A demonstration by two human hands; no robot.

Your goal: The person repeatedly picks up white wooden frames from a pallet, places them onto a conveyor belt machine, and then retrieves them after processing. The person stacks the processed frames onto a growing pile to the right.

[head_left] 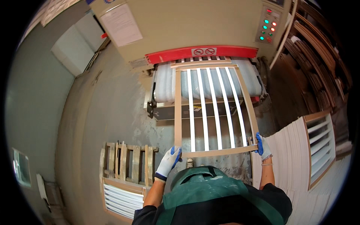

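At the near side of the conveyor belt (164,84), the gloved left hand (168,161) and right hand (264,147) grasp the near corners of the slatted frame (221,152), whose far end overlies the belt, presumably to keep it level and aligned.

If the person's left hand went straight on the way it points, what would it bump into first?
The slatted frame, most likely: the left hand grips its near left corner. Beyond that, the machine's pale belt seems roughly in line, though depth is unclear.
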